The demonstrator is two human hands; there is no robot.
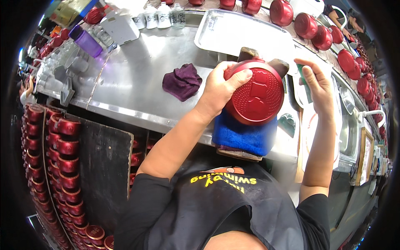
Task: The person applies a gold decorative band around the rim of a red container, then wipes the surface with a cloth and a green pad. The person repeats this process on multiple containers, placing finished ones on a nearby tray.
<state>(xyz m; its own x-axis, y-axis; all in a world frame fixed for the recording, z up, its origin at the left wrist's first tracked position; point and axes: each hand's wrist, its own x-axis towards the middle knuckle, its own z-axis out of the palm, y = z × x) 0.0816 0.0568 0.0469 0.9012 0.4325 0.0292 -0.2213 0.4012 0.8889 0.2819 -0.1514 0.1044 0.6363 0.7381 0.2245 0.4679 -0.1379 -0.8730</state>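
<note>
One crumpled purple cloth (182, 82) lies on the metal counter (137, 71), back from its front edge. Next along, I see the left hand (218, 88), fingers clasping a red pan (259, 95) partly over a blue cloth (245, 136) at that edge; rightmost, the right hand's (320, 85) fingers pinch a green pad (301, 73).

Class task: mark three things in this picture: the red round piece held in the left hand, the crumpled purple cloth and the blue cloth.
Red round piece (257, 95): head view, middle of its embossed face.
Purple cloth (182, 82): head view, middle of its crumpled top.
Blue cloth (243, 135): head view, its uncovered part.
</note>
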